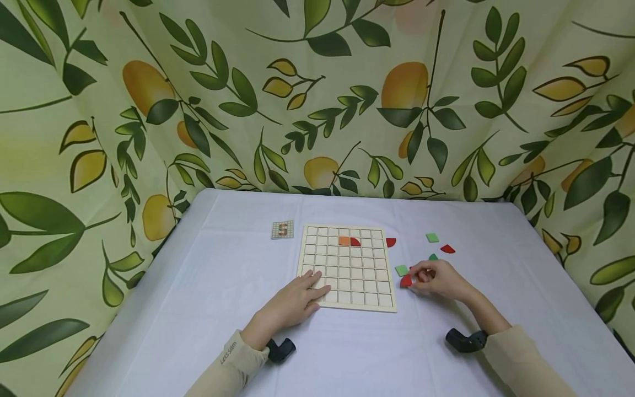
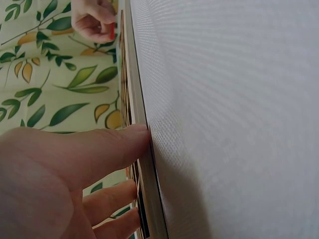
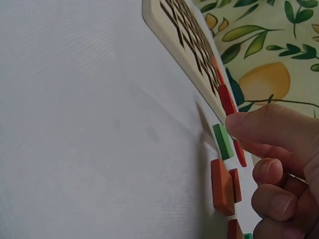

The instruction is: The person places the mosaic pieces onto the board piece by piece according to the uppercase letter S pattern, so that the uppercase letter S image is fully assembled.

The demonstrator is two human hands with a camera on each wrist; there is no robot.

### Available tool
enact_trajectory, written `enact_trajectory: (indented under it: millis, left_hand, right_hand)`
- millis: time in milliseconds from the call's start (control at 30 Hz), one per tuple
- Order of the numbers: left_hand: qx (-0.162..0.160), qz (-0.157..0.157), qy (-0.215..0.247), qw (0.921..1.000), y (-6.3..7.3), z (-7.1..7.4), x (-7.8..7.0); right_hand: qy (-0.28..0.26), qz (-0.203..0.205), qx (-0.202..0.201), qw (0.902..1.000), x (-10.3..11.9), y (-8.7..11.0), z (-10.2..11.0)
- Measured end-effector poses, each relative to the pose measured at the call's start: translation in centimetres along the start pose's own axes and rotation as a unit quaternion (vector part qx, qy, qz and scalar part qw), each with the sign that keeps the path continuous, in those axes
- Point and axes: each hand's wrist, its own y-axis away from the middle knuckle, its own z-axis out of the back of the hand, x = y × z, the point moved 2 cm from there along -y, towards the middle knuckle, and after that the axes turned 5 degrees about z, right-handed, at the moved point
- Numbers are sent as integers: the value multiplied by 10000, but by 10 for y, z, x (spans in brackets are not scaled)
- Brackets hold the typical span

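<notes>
quarter-circle tile (image 1: 405, 281), red, is pinched between thumb and finger of the right hand (image 1: 436, 277). it lies on the left side of that hand, at the fingertips, so it sits between the hand and the right edge of the gridded board (image 1: 356, 274), near that edge but apart from it. the right hand is much the nearer; the tile's shape gives no clear long axis, and its tilt is hard to tell. a green square tile (image 1: 401, 270) lies just beyond it.

the left hand (image 1: 297, 298) grasps no tile; its fingers spread across the board's near left corner. toward the far side of the grid, an orange square (image 1: 344, 241) sits beside a second red quarter (image 1: 355, 241). another red piece (image 1: 391, 242) lies by the board's right edge. left of the board is a small patterned card (image 1: 282, 230), all on white cloth (image 1: 208, 286).
</notes>
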Motion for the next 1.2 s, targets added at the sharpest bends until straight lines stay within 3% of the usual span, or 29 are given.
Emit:
enact_trajectory:
  millis: [733,1200]
  left_hand:
    - [32,53,-23,10000,0,1,-2]
    - [-3,22,-30,10000,1,2,-3]
  right_hand:
    - [-118,31,-88,9999,8,-14,0]
    - [-101,304,-336,9989,17,-27,-8]
